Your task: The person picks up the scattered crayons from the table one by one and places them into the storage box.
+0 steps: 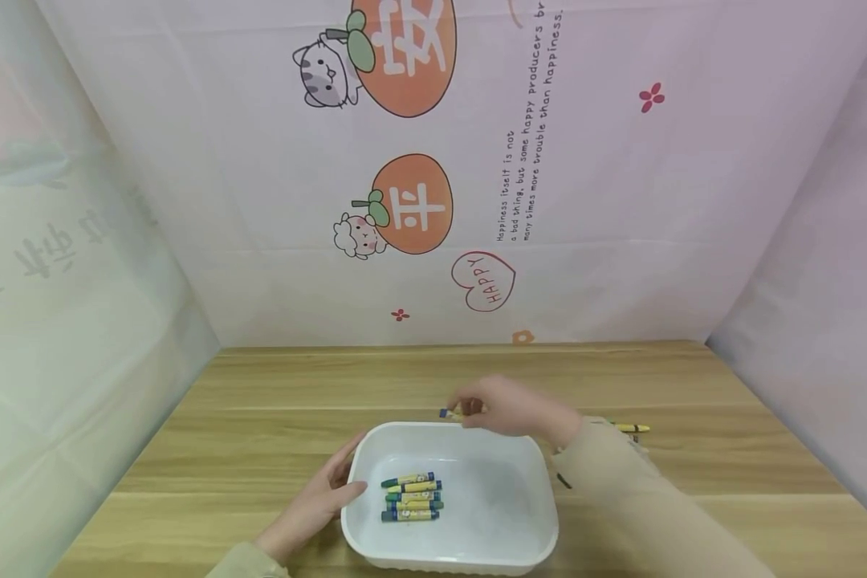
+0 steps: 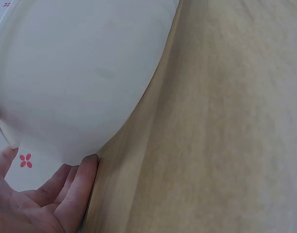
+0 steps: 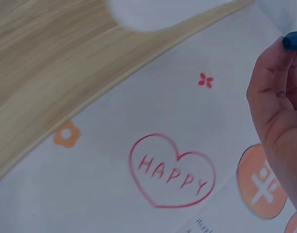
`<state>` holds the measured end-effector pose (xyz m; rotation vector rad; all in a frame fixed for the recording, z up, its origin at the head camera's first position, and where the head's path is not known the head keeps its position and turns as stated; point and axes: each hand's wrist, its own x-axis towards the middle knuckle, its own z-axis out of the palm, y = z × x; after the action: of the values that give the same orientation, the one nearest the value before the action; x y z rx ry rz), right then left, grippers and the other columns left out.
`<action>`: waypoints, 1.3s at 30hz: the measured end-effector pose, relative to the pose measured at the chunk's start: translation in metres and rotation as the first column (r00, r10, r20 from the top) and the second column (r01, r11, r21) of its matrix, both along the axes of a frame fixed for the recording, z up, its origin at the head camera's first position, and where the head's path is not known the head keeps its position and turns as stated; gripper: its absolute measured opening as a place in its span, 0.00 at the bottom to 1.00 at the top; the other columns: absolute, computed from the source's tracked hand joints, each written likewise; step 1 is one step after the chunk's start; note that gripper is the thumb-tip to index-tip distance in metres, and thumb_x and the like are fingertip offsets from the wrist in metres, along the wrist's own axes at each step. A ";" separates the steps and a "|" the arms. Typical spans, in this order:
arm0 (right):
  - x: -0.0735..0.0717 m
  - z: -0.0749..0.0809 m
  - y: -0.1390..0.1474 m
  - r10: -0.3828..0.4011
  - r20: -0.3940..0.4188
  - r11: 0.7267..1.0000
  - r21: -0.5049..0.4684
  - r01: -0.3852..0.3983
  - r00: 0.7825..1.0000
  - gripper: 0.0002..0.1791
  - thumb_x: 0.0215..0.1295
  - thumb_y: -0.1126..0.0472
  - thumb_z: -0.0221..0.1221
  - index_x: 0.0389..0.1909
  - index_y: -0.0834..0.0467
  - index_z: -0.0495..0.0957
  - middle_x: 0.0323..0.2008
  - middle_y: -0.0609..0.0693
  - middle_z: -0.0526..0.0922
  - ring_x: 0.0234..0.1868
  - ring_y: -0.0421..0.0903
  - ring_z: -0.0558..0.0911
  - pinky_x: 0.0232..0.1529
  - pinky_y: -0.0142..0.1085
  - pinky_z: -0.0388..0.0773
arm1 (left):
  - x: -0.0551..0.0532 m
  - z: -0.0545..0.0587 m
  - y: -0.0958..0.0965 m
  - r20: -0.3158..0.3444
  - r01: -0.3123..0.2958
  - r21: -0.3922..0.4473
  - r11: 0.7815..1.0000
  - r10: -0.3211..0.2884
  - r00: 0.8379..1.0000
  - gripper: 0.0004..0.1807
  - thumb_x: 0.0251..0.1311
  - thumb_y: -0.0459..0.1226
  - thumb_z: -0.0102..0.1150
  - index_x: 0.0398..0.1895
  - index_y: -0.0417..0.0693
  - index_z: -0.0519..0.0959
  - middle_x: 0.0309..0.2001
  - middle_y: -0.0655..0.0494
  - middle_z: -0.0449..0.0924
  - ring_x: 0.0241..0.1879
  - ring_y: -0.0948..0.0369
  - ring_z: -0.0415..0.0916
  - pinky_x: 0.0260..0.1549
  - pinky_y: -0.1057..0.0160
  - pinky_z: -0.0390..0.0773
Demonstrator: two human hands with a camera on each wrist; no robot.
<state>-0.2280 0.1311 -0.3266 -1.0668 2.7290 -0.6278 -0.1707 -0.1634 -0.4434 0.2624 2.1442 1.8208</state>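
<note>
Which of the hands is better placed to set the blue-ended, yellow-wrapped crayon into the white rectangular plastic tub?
Right, I'd judge. The right hand already pinches the crayon near the tub's far rim; the left hand is busy gripping the tub's left side.

A white tub (image 1: 491,506) is standing on the wood-grain worktop (image 1: 260,433), twelve o'clock pointing towards the printed sheet (image 1: 585,201) behind. At nine o'clock the left hand (image 1: 325,494) is holding the tub's side, its thumb reaching over the rim. Just inside, five yellow-wrapped crayons (image 1: 414,497) are lying side by side. At one o'clock the slightly blurred right hand (image 1: 506,407) is pinching a blue-ended crayon (image 1: 444,413) near the far rim. Between two and three, a yellow crayon (image 1: 632,428) is showing past the right sleeve (image 1: 643,482).
</note>
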 end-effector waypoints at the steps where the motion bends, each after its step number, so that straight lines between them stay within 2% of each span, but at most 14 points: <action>1: 0.000 -0.001 -0.007 0.007 0.000 1.000 0.009 -0.007 1.000 0.11 0.59 0.63 0.60 0.44 0.52 0.80 0.30 0.41 0.80 0.34 0.36 0.76 0.35 0.26 0.76 | 0.000 0.000 0.000 -0.002 0.005 0.009 1.000 -0.005 1.000 0.40 0.62 0.36 0.52 0.74 0.52 0.44 0.65 0.26 0.54 0.52 0.51 0.72 0.40 0.54 0.83; 5: 0.002 -0.006 -0.030 0.023 0.023 0.999 0.039 -0.023 0.999 0.11 0.59 0.64 0.60 0.43 0.52 0.81 0.30 0.41 0.79 0.33 0.36 0.74 0.34 0.26 0.75 | 0.000 -0.001 -0.002 -0.002 0.022 0.040 0.999 -0.022 1.000 0.40 0.63 0.35 0.50 0.74 0.51 0.42 0.66 0.25 0.52 0.52 0.51 0.72 0.40 0.53 0.83; 10: 0.003 -0.018 -0.050 0.034 0.067 0.995 0.094 -0.041 0.997 0.12 0.59 0.64 0.60 0.43 0.51 0.81 0.29 0.40 0.78 0.31 0.36 0.73 0.33 0.25 0.74 | 0.000 -0.001 -0.001 0.000 0.019 0.036 0.999 -0.019 1.000 0.40 0.63 0.35 0.51 0.74 0.51 0.42 0.66 0.25 0.52 0.54 0.50 0.71 0.41 0.53 0.82; 17: 0.006 -0.037 -0.074 0.065 0.029 0.976 0.208 -0.070 0.997 0.11 0.59 0.62 0.60 0.42 0.48 0.81 0.29 0.39 0.78 0.30 0.34 0.73 0.35 0.25 0.75 | 0.000 0.001 -0.001 -0.008 0.016 0.023 1.000 -0.016 1.000 0.39 0.63 0.36 0.51 0.74 0.51 0.43 0.65 0.25 0.54 0.54 0.50 0.71 0.41 0.54 0.82; 25: 0.006 -0.058 -0.090 0.060 0.010 0.954 0.295 -0.060 0.998 0.09 0.59 0.61 0.60 0.40 0.46 0.81 0.30 0.39 0.80 0.31 0.32 0.74 0.39 0.25 0.76 | 0.001 0.001 -0.001 -0.023 0.009 0.011 1.000 -0.008 1.000 0.40 0.62 0.36 0.51 0.74 0.50 0.43 0.64 0.25 0.55 0.54 0.49 0.71 0.41 0.54 0.83; 34: 0.011 -0.061 -0.093 0.040 -0.031 0.958 0.286 -0.029 0.999 0.11 0.59 0.63 0.60 0.40 0.46 0.82 0.36 0.41 0.83 0.38 0.35 0.79 0.45 0.28 0.78 | 0.001 0.000 0.000 -0.023 -0.017 0.003 1.000 0.018 1.000 0.39 0.62 0.35 0.52 0.73 0.50 0.45 0.64 0.25 0.56 0.54 0.48 0.71 0.40 0.54 0.83; 39: 0.010 -0.060 -0.091 0.021 -0.025 0.966 0.257 -0.013 0.999 0.10 0.60 0.62 0.59 0.41 0.47 0.82 0.33 0.41 0.82 0.35 0.34 0.77 0.42 0.28 0.78 | 0.001 0.000 -0.001 -0.019 -0.011 0.006 1.000 0.012 1.000 0.40 0.62 0.36 0.52 0.73 0.50 0.44 0.64 0.25 0.56 0.52 0.50 0.72 0.40 0.54 0.83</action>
<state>-0.2177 0.0399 -0.3864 -1.0400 2.7246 -0.2476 -0.1695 -0.1644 -0.4433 0.2698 2.1577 1.8381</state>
